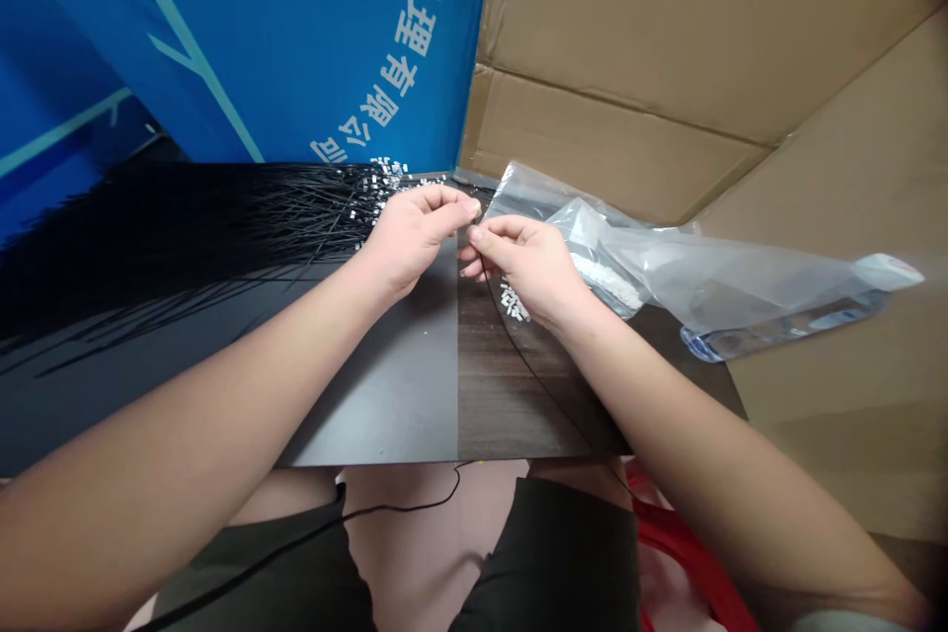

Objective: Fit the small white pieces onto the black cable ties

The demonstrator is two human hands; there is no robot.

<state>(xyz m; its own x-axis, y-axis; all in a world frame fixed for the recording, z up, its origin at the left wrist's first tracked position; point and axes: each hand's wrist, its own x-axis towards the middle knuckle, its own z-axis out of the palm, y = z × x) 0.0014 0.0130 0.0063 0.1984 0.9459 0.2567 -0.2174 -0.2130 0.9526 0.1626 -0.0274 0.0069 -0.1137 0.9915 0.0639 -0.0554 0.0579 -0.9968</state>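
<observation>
My left hand (pixel 411 237) is closed in a pinch above the table, thumb against forefinger. What sits between those fingertips is too small to make out. Just beside it, my right hand (pixel 533 267) pinches a thin black cable (pixel 518 348) close to its end. From there the cable hangs in a curve under my right forearm and over the table's front edge. Small white connector pieces (pixel 513 301) lie in a loose pile below my right hand, partly hidden by it. Behind my left hand, white tips (pixel 362 207) end a big bundle of black cables (pixel 185 217).
Right of my hands lies a clear plastic bag (pixel 629 257) with white pieces inside, beside a clear bottle (pixel 785 324). A blue printed panel (pixel 296 39) and cardboard (pixel 629 20) wall in the back. Another black cable (pixel 296 538) crosses over my lap.
</observation>
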